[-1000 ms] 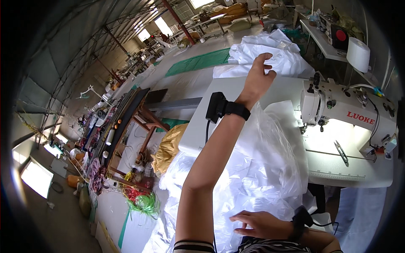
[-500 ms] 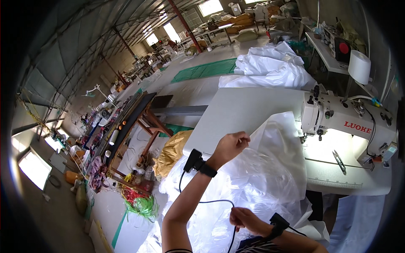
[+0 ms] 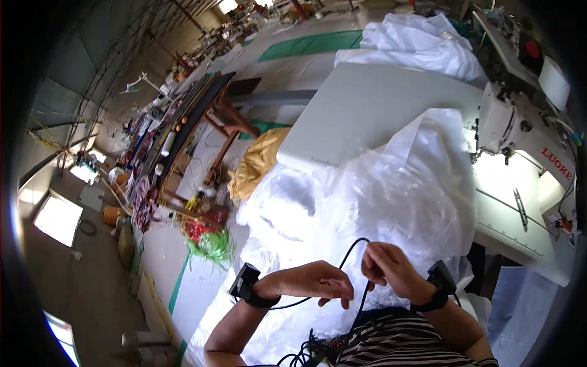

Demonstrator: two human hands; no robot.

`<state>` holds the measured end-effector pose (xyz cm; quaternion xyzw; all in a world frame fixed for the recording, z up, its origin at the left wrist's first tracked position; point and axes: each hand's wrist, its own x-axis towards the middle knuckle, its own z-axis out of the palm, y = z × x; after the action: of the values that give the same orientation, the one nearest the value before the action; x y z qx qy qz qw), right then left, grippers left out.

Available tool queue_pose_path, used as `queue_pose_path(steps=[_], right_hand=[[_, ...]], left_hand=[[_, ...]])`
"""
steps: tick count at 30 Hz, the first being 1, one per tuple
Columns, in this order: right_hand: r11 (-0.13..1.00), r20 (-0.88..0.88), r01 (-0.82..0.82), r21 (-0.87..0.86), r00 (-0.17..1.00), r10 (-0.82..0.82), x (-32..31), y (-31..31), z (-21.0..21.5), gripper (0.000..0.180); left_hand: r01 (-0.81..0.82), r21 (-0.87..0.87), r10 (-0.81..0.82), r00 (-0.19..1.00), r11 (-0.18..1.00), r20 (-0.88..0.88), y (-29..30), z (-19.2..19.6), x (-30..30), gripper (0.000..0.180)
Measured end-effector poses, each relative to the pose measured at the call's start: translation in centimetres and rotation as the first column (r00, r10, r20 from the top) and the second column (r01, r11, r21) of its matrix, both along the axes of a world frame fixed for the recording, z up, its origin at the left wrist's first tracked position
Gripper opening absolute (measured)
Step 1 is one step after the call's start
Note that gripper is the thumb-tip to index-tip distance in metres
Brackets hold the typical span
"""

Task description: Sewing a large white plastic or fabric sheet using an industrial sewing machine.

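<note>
My right hand (image 3: 392, 270) is closed, with its fingertips pinched around a black cable (image 3: 363, 301) that loops above and hangs below it. My left hand (image 3: 312, 282) hovers just beside it, palm down, fingers loosely bent and apart, with nothing visible in them. A black strap with a small box sits on each wrist. Under both hands spreads a heap of crumpled translucent white plastic sheeting (image 3: 397, 202). Part of it rises onto the grey tabletop (image 3: 367, 104). Loose coils of cable lie against my striped clothing.
At right stands a white sewing machine (image 3: 520, 125) with its lamp lit. Thread snips (image 3: 520, 208) lie on its bed. Beyond the tabletop is another white sheet pile (image 3: 422, 46). To the left are a yellow-brown bundle (image 3: 260, 162), green strands (image 3: 211, 246) and a wooden-framed bench (image 3: 235, 122).
My left hand has come down from over the tabletop edge toward my right hand, its fingers loosening. My right hand has risen with the cable. The view has tilted downward.
</note>
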<state>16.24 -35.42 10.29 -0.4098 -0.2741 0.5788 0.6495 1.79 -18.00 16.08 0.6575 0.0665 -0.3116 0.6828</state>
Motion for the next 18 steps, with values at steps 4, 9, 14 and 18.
queue_pose_path(steps=[4, 9, 14, 18], right_hand=[[0.999, 0.012, -0.007, -0.037, 1.000, 0.008, -0.3, 0.6, -0.4, 0.037], [1.000, -0.011, 0.001, -0.013, 1.000, -0.001, -0.5, 1.6, 1.7, 0.039], [0.949, 0.177, -0.298, -0.104, 0.934, 0.312, -2.8, -2.3, 1.1, 0.043], [0.347, 0.559, -0.925, -0.157, 0.207, 0.803, -7.8, -4.6, -2.3, 0.059]], left_hand=[[0.311, 0.594, -0.376, 0.927, 0.742, -0.016, -4.2, 0.7, -3.2, 0.046], [0.293, -0.230, -0.335, 0.926, 0.928, -0.172, -9.3, -4.0, -6.7, 0.040], [0.240, -0.164, -0.286, 0.883, 0.957, -0.373, -6.2, -1.3, -7.1, 0.038], [0.252, -0.093, -0.268, 0.917, 0.963, -0.296, -4.6, 1.5, -6.4, 0.035]])
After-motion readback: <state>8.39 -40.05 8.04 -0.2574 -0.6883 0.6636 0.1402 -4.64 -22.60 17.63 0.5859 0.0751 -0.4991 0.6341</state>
